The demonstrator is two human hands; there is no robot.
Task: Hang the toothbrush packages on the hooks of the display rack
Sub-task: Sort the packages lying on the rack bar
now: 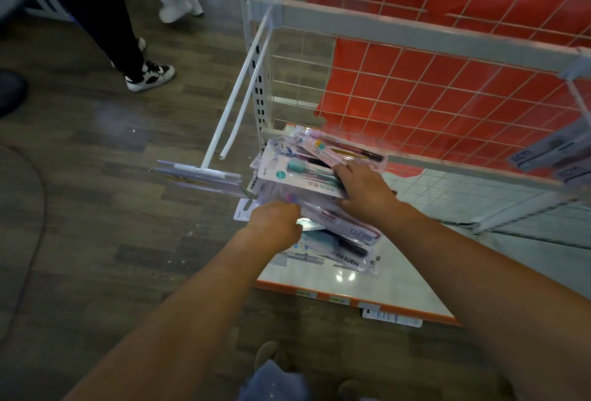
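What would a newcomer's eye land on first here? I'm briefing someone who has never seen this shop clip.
First, the two bare hands at centre: the left hand and right hand both reach into a loose pile of toothbrush packages on the white bottom shelf. Next, the long white hook juts out empty just left of the pile. Behind, red sheeting glows through the wire grid.

A white shelf (367, 285) with an orange front edge sits low on the rack, above a wood-look floor (96, 208). A loose pile of toothbrush packs (319, 195) lies at its 11 o'clock corner, overhanging the left edge. Price tags (391, 317) hang along the front edge at 6 o'clock.
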